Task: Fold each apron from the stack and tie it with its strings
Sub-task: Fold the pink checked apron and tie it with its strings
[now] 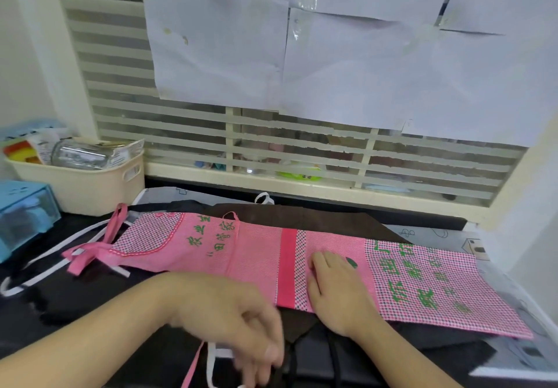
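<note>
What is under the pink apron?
Under the pink apron lies dark brown cloth, showing along its far edge and near the right hand. It looks like more aprons, but how many is hidden, as is the table beneath.

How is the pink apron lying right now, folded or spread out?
Folded into a long narrow strip: the pink apron lies lengthwise across the dark aprons, the right hand pressing flat on it. Untied.

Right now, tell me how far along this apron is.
Done: the pink apron is folded into a long strip. In hand: the right hand presses it flat; the left hand is blurred near the loose strings. Left: further folding, tying, and the dark aprons beneath.
</note>
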